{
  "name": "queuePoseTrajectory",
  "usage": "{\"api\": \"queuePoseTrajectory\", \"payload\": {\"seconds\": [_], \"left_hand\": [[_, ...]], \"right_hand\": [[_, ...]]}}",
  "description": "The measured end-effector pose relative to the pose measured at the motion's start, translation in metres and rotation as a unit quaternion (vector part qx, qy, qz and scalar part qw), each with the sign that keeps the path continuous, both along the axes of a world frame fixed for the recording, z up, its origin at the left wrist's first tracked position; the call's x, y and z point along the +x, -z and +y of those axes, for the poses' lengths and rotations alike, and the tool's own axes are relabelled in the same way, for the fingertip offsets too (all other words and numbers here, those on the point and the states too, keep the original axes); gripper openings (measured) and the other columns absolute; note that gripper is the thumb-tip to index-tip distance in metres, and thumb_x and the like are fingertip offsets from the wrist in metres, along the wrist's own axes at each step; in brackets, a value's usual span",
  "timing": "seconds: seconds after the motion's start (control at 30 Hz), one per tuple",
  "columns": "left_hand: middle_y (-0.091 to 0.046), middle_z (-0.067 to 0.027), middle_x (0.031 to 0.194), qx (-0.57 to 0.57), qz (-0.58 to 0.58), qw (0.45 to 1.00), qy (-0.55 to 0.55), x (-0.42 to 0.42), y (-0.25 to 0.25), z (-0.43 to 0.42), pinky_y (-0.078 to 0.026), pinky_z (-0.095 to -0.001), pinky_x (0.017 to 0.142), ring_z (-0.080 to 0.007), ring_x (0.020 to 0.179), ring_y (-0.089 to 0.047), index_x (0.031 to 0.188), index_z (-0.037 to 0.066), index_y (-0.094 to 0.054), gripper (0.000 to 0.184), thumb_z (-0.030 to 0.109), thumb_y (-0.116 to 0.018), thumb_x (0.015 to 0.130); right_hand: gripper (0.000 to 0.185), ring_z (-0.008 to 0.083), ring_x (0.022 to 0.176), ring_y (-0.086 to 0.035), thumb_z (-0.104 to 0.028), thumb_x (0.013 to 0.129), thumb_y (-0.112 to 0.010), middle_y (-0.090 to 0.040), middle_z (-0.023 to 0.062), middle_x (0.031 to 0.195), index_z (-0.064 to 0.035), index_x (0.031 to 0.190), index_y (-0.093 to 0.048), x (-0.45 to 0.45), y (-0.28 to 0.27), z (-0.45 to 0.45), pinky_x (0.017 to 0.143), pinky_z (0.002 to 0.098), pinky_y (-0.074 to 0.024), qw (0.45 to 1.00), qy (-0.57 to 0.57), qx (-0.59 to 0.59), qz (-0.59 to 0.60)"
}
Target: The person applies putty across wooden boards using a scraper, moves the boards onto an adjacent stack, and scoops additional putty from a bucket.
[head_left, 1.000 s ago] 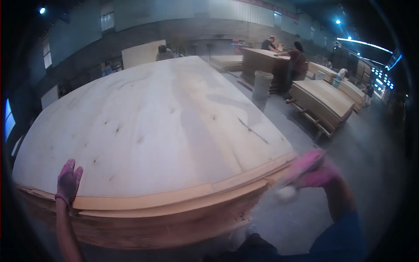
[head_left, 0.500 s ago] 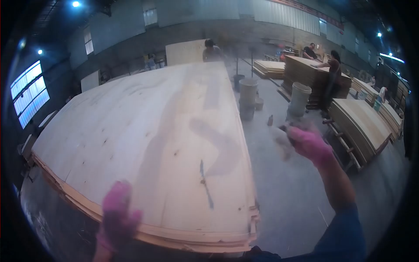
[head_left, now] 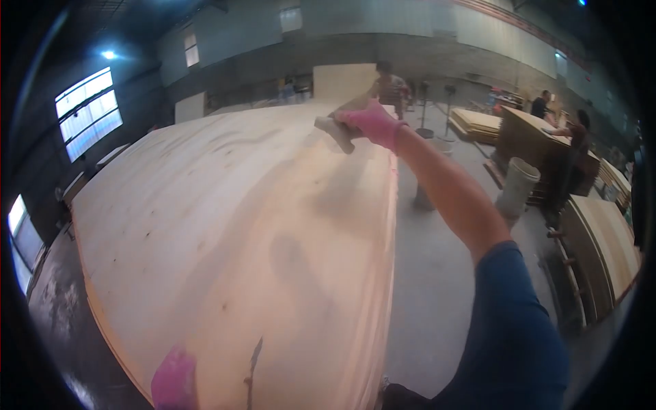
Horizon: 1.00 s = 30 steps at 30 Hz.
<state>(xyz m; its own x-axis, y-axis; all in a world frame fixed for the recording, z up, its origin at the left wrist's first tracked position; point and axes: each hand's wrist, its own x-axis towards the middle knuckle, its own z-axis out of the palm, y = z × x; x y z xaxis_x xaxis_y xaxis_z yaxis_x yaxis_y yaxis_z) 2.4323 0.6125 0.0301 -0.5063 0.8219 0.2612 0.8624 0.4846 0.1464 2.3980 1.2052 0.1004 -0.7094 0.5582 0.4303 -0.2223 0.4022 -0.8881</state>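
Note:
My right hand [head_left: 376,124], in a pink glove, reaches over the far right part of a large pale wood sheet [head_left: 184,225]. It is closed on a grey-brown scraper-like tool [head_left: 336,135]; blur hides the tool's exact kind. My left hand [head_left: 174,379], also in a pink glove, is at the sheet's near left part, cut off by the bottom of the view. Its fingers are too smeared to read. A dark, narrow mark [head_left: 253,369] runs along the wood to the right of it. More sheets lie stacked beneath the top one.
Beyond the stack's far end stands a person [head_left: 392,85]. At the right, two people work by a tall board stack [head_left: 516,140]. A pale bucket [head_left: 519,184] stands on the floor, near another board stack [head_left: 598,249].
My right hand has swung from beside the stack to above its far end, carrying the tool. The view has shifted, and my left hand now sits lower in it.

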Motion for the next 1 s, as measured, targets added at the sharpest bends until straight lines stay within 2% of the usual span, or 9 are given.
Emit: {"api": "queuePoseTrajectory", "payload": {"seconds": [0.23, 0.37, 0.4, 0.47, 0.5, 0.6, 0.77, 0.87, 1.0], "left_hand": [[-0.046, -0.0259, 0.149, -0.027, -0.034, 0.992, -0.117, 0.010, -0.006, 0.033, -0.029, -0.0525, 0.116, -0.0451, 0.139, -0.040, 0.147, -0.004, -0.041, 0.068, 0.028, -0.055, 0.089], [-0.047, -0.0261, 0.147, -0.043, -0.036, 0.990, -0.129, -0.004, -0.011, 0.028, -0.030, -0.0519, 0.116, -0.0451, 0.137, -0.042, 0.146, -0.005, -0.042, 0.068, 0.026, -0.055, 0.087], [-0.047, -0.0262, 0.147, -0.039, -0.039, 0.990, -0.130, -0.012, -0.015, 0.025, -0.030, -0.0516, 0.116, -0.0450, 0.137, -0.042, 0.146, -0.005, -0.043, 0.068, 0.026, -0.055, 0.087], [-0.047, -0.0263, 0.147, -0.030, -0.051, 0.990, -0.126, -0.013, -0.011, 0.027, -0.030, -0.0510, 0.116, -0.0448, 0.137, -0.042, 0.145, -0.005, -0.044, 0.066, 0.026, -0.054, 0.087], [-0.047, -0.0264, 0.146, -0.027, -0.048, 0.991, -0.122, -0.016, -0.010, 0.025, -0.030, -0.0509, 0.116, -0.0447, 0.136, -0.042, 0.144, -0.005, -0.045, 0.065, 0.026, -0.054, 0.088], [-0.048, -0.0264, 0.146, -0.022, -0.043, 0.991, -0.124, -0.013, -0.011, 0.026, -0.031, -0.0509, 0.116, -0.0443, 0.136, -0.043, 0.142, -0.004, -0.047, 0.062, 0.026, -0.053, 0.088], [-0.050, -0.0250, 0.144, -0.016, -0.020, 0.993, -0.111, -0.004, -0.013, 0.020, -0.035, -0.0509, 0.113, -0.0425, 0.133, -0.047, 0.141, -0.003, -0.050, 0.058, 0.025, -0.055, 0.089], [-0.062, -0.0276, 0.119, 0.072, 0.063, 0.995, 0.008, -0.035, 0.031, -0.013, -0.044, -0.0547, 0.100, -0.0489, 0.113, -0.058, 0.120, -0.007, -0.062, 0.062, 0.044, -0.058, 0.085], [-0.065, -0.0258, 0.112, 0.157, 0.052, 0.979, 0.117, -0.030, 0.029, -0.037, -0.048, -0.0530, 0.094, -0.0462, 0.105, -0.062, 0.116, -0.006, -0.064, 0.062, 0.050, -0.051, 0.092]], "right_hand": [[0.028, 0.0290, 0.084, -0.070, -0.009, 0.082, -0.070, -0.071, 0.0173, 0.098, 0.0091, 0.103, -0.071, -0.144, 0.011, 0.097, 0.071, 0.0381, -0.0626, 0.987, -0.059, -0.145, -0.026], [0.033, 0.0277, 0.081, -0.073, -0.012, 0.076, -0.071, -0.074, 0.0225, 0.088, 0.0108, 0.100, -0.071, -0.212, 0.017, 0.138, 0.070, 0.0373, -0.0591, 0.943, 0.020, 0.079, -0.323], [0.036, 0.0276, 0.080, -0.073, -0.015, 0.074, -0.072, -0.073, 0.0222, 0.086, 0.0107, 0.099, -0.071, -0.238, 0.008, 0.137, 0.070, 0.0373, -0.0591, 0.886, -0.006, 0.273, -0.374], [0.042, 0.0275, 0.079, -0.073, -0.020, 0.071, -0.075, -0.073, 0.0218, 0.083, 0.0106, 0.099, -0.071, -0.266, 0.004, 0.137, 0.069, 0.0374, -0.0591, 0.657, -0.051, 0.618, -0.428], [0.049, 0.0288, 0.079, -0.073, -0.028, 0.067, -0.078, -0.074, 0.0218, 0.086, 0.0105, 0.098, -0.071, -0.257, 0.005, 0.124, 0.071, 0.0382, -0.0586, 0.795, -0.049, 0.455, -0.397], [0.056, 0.0298, 0.085, -0.073, -0.032, 0.067, -0.079, -0.073, 0.0223, 0.094, 0.0103, 0.103, -0.069, -0.220, 0.010, 0.096, 0.075, 0.0379, -0.0578, 0.880, -0.027, 0.347, -0.323], [0.069, 0.0355, 0.093, -0.070, -0.042, 0.066, -0.081, -0.071, 0.0244, 0.104, 0.0074, 0.111, -0.066, -0.181, 0.027, 0.027, 0.079, 0.0380, -0.0566, 0.869, -0.037, 0.444, -0.218], [0.053, 0.0274, 0.084, -0.071, -0.036, 0.072, -0.078, -0.072, 0.0196, 0.094, 0.0040, 0.106, -0.070, -0.142, 0.020, -0.042, 0.075, 0.0344, -0.0563, 0.856, -0.170, 0.418, -0.250], [0.019, 0.0085, 0.072, -0.064, -0.017, 0.086, -0.076, -0.073, 0.0029, 0.084, -0.0014, 0.097, -0.077, -0.028, 0.020, -0.187, 0.064, 0.0259, -0.0510, 0.874, -0.419, 0.137, -0.204]]}}
